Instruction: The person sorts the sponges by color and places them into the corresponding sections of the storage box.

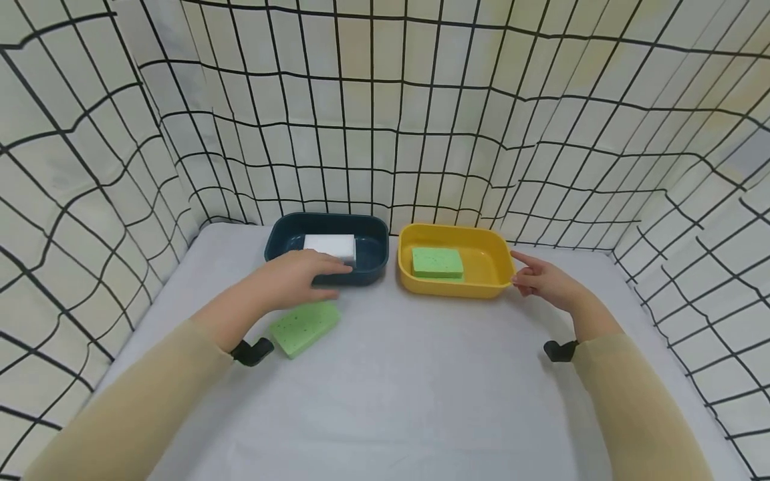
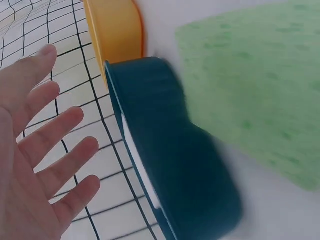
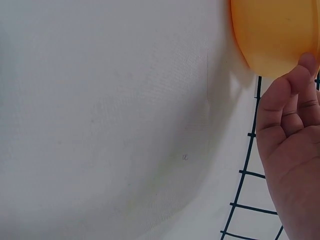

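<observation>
My left hand [image 1: 303,272] hovers over the front left of a dark blue bin [image 1: 377,250], its fingers spread and nothing in its grasp. Inside that bin lies a white block [image 1: 331,246], partly covered by the hand. A green speckled sponge [image 1: 305,327] lies flat on the table just below the left hand, and it looks large in the left wrist view [image 2: 250,85]. At the right end of a yellow bin [image 1: 490,264] is my right hand [image 1: 547,284], index finger extended and the other fingers bent, close to or touching the bin's wall. The yellow bin holds a green sponge [image 1: 437,262].
White cloth covers the table [image 1: 409,387]. A black wire grid [image 1: 373,127] backed by pale sheeting stands behind the bins and along both sides. Each wrist wears a black strap mount, one of them the left mount [image 1: 252,351].
</observation>
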